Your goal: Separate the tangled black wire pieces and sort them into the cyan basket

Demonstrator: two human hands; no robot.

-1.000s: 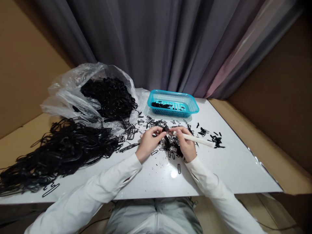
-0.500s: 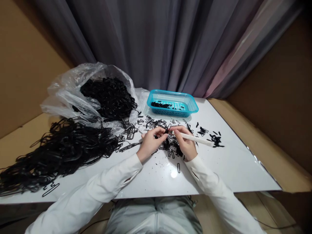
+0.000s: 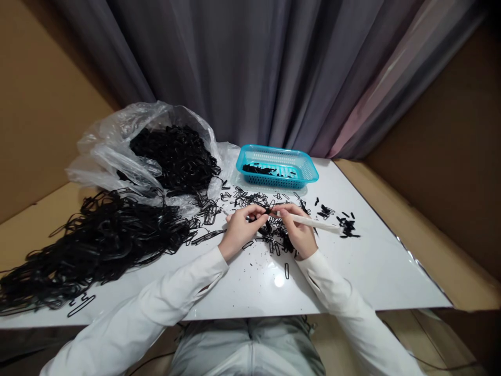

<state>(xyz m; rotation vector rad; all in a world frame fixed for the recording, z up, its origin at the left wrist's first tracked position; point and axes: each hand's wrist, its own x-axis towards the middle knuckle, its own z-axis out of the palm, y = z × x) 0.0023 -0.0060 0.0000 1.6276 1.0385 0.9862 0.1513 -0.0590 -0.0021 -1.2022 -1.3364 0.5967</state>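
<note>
My left hand [image 3: 243, 230] is closed, pinching a small black rubbery piece [image 3: 268, 210] between thumb and forefinger. Close by on the right, my right hand [image 3: 299, 231] is wrapped round a slim tool with a long white handle [image 3: 319, 223]. Its handle slants down to the right, and its thin front end meets the black piece at my left fingertips. The exact kind of tip is too small to make out. Under and around both hands lie many small black loops [image 3: 277, 247] and scraps.
Behind the hands stands a blue perforated basket [image 3: 309, 166] with black pieces inside. To the left are a clear plastic bag [image 3: 104, 141] of black strips and a large tangled heap of them [image 3: 113, 245]. A small black pile [image 3: 347, 225] lies right, on the white table [image 3: 383, 261].
A small black loop now shows on the table just below my left hand. The white handle has shifted very slightly; both hands stay in nearly the same place.
</note>
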